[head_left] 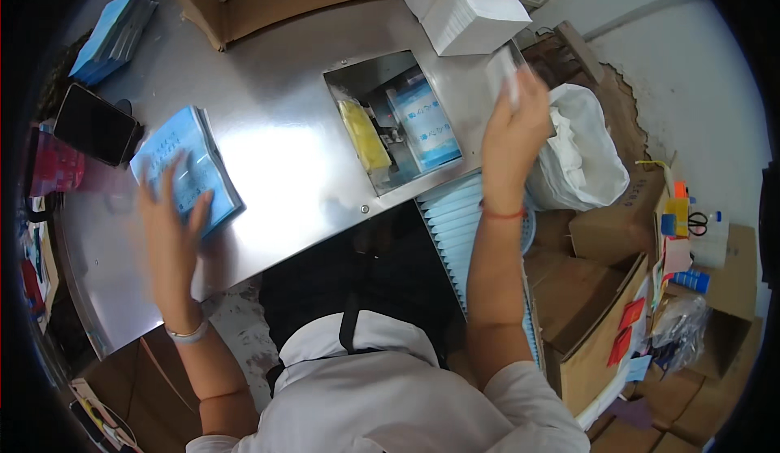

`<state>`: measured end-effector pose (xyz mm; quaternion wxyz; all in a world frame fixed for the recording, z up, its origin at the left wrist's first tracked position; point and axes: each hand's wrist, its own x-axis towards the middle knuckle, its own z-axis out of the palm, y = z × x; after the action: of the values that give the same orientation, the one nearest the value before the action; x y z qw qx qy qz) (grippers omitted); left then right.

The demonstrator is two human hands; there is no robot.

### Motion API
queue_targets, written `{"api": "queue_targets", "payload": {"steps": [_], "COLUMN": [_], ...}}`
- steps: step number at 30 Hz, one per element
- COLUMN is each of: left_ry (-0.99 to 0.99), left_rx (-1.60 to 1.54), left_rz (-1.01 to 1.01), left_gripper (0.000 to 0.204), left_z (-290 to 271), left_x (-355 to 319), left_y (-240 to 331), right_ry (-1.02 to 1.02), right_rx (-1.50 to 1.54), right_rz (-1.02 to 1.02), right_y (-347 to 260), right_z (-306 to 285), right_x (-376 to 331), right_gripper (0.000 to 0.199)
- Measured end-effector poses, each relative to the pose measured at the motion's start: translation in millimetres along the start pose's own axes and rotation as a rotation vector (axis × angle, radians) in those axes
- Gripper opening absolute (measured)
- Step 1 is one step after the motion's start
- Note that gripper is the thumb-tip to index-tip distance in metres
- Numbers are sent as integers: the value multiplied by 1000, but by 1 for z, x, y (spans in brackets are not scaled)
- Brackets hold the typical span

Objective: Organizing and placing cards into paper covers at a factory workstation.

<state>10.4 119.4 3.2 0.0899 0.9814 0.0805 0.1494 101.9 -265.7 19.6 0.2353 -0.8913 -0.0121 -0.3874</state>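
On the left of the metal table lies a stack of flat blue packets (188, 140). My left hand (172, 213) rests over its near side with fingers apart, slightly blurred. At the table's right edge, my right hand (520, 124) is closed on a thin white slip (500, 73), which is smeared by motion. Just beyond that hand are stacks of white folded sheets (471, 18). A cut-out opening in the tabletop (394, 120) shows a blue-and-white packet (426, 124) and a yellow packet (364, 134) inside.
An open cardboard box (317, 2) stands at the back. Another blue stack (114, 34) and a phone (96, 124) are far left. A white lined bin (578, 148) stands right of the table. Below, blue pleated packets (447, 217) stand in a row beside cardboard boxes (581, 290).
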Motion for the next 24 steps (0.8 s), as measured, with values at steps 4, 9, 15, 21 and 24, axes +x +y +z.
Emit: {"api": "queue_targets", "payload": {"steps": [4, 9, 15, 21, 24], "left_ry": [-164, 92, 3, -16, -46], "left_rx": [120, -86, 51, -422, -296], "left_rz": [17, 36, 37, 452, 532], "left_gripper": [52, 40, 19, 24, 23], "left_z": [-4, -10, -8, 31, 40], "left_x": [4, 3, 0, -19, -31], "left_y": [20, 2, -4, 128, 146], "right_ry": [221, -53, -213, -257, -234], "right_rx": [-158, -424, -453, -208, -3], "right_rz": [-378, -342, -273, -123, -209], "right_y": [27, 38, 19, 4, 15], "right_z": [39, 78, 27, -35, -50], "right_x": [85, 92, 75, 22, 26], "right_gripper": [25, 29, 27, 21, 26]}}
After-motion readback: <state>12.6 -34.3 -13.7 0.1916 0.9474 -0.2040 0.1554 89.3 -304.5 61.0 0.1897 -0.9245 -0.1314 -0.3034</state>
